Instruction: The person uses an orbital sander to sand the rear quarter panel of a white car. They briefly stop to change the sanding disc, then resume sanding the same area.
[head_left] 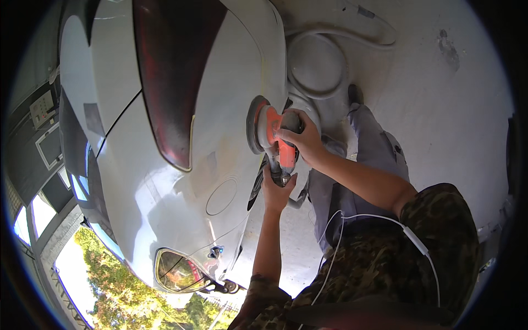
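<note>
A pale car (223, 135) fills the left; on the floor (429, 110) loops a grey hose (344, 69). At the car's side is an orange sander (273, 132), right hand (308, 138) wrapped round its top, left hand (277, 193) gripping its lower end. Tilting its pad (255, 125) could gouge the car.

The car body (192, 192) looks glossy; the orange sander (271, 124), matt plastic; the trousers (379, 146), cloth.

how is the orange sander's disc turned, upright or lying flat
Upright: the orange sander shows its disc nearly edge-on, facing the car.
</note>
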`<state>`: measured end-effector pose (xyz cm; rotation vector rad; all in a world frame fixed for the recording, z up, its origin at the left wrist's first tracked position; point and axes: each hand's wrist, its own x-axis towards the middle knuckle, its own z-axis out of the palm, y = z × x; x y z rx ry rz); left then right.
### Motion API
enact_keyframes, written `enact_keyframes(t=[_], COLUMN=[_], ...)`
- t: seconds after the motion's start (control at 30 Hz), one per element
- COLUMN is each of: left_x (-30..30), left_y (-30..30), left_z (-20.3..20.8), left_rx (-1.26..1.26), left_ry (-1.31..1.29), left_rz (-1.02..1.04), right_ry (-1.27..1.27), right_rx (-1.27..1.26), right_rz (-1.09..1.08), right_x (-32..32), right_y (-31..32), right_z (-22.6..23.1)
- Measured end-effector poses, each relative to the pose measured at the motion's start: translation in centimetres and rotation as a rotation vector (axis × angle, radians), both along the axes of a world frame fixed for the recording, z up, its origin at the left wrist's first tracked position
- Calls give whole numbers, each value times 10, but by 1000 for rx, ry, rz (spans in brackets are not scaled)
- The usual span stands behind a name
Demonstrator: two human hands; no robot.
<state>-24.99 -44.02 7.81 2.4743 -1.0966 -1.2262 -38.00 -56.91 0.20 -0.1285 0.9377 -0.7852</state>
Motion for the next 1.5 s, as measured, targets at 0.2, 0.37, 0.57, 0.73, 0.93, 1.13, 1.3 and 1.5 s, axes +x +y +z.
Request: enact_keyframes(t=[0.2,0.37,0.57,0.73,0.93,1.13,1.3,1.5], left_x=[3,4,4,3,0,3,-1,-3], left_y=[8,4,3,5,5,14,11,1], left_z=[6,0,5,9,5,8,10,11], left_rx=[52,-45,-70,-37,-41,-43,-31,-62], left_ry=[43,73,69,91,107,68,91,83], left_rz=[28,-25,-39,6,28,-2,18,-5], right_ry=[31,96,34,3,59,21,16,-31], right_rx=[60,-91,-66,-35,-49,-17,24,-54], right_rz=[-6,-8,-62,-78,-6,-61,-28,-88], right_x=[-2,-9,-15,-12,-9,-8,-8,-18], right_y=[13,7,4,5,0,5,2,-11], right_z=[7,15,24,23,15,18,21,23])
